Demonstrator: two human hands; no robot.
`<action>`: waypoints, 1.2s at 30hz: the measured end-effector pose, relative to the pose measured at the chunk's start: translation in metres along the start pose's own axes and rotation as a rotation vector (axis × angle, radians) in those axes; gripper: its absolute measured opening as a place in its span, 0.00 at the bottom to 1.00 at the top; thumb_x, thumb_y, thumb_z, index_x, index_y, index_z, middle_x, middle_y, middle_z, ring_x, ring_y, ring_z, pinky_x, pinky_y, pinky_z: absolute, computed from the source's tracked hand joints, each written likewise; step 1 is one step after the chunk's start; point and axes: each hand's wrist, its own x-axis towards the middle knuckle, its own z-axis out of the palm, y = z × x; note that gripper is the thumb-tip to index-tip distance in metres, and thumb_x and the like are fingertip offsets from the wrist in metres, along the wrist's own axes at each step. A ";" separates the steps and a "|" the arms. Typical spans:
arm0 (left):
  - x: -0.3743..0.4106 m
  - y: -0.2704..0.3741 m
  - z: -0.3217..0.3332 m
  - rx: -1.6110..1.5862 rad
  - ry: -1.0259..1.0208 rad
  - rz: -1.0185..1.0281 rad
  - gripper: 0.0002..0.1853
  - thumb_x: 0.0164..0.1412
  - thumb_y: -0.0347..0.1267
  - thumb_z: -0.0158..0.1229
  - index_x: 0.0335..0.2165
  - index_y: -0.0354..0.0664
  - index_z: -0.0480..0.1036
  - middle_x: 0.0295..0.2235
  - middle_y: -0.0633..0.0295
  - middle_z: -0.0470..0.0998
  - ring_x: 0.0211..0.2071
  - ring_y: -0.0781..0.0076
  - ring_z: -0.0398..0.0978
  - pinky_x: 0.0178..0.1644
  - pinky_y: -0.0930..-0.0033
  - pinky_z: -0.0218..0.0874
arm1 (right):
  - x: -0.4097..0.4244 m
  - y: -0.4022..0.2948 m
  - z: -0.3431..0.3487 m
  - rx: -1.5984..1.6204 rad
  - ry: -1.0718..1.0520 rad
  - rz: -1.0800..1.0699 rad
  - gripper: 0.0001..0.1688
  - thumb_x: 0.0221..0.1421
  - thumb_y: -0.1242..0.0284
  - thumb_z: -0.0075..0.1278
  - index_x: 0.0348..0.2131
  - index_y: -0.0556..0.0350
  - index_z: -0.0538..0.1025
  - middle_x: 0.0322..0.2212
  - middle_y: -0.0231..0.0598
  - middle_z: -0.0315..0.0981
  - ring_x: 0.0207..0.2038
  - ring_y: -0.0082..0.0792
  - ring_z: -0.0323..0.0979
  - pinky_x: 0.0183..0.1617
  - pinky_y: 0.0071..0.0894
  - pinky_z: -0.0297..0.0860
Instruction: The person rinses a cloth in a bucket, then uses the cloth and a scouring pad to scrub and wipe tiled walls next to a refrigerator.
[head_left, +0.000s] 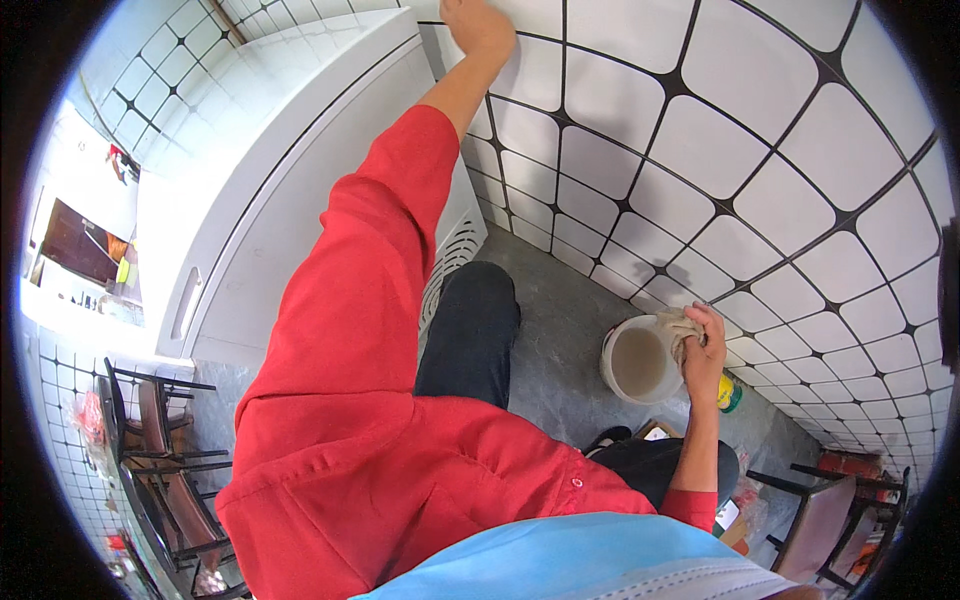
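My right hand (703, 352) grips a damp-looking beige cloth (681, 330) beside the rim of a white bucket (609, 367). Cloudy greyish-brown water (637, 362) stands in the bucket, which rests on the grey floor. My left hand (480, 26) reaches far forward at the top edge of the view, close to the white tiled wall (615, 82) and the far corner of a white chest freezer (315, 172). Its fingers are partly cut off by the picture's edge, so whether it holds anything is hidden.
A yellow and green container (727, 394) stands on the floor between bucket and wall. Dark-framed chairs are at the lower left (187, 495) and lower right (814, 517). An open cardboard box (656, 431) lies near my right leg. The freezer's vented panel (454, 251) is by my left knee.
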 end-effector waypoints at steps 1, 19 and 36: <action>-0.008 -0.006 0.003 -0.018 -0.090 -0.076 0.32 0.54 0.23 0.51 0.57 0.25 0.54 0.58 0.43 0.60 0.62 0.47 0.53 0.63 0.57 0.51 | 0.000 0.006 -0.003 0.007 0.021 0.021 0.25 0.41 0.87 0.40 0.41 0.57 0.76 0.47 0.47 0.69 0.53 0.44 0.66 0.60 0.35 0.58; -0.136 0.073 0.008 -0.179 -0.143 0.805 0.28 0.51 0.18 0.47 0.53 0.34 0.65 0.56 0.48 0.64 0.57 0.39 0.60 0.59 0.49 0.55 | 0.002 0.024 -0.012 -0.059 0.069 0.058 0.25 0.41 0.86 0.41 0.42 0.57 0.76 0.46 0.46 0.70 0.53 0.43 0.66 0.60 0.34 0.59; -0.137 -0.049 0.011 0.039 -0.678 -0.431 0.22 0.54 0.30 0.49 0.47 0.32 0.67 0.43 0.40 0.75 0.48 0.45 0.73 0.51 0.52 0.64 | 0.019 0.060 -0.004 0.763 0.178 0.622 0.24 0.58 0.79 0.42 0.55 0.60 0.65 0.46 0.42 0.71 0.46 0.33 0.72 0.50 0.33 0.71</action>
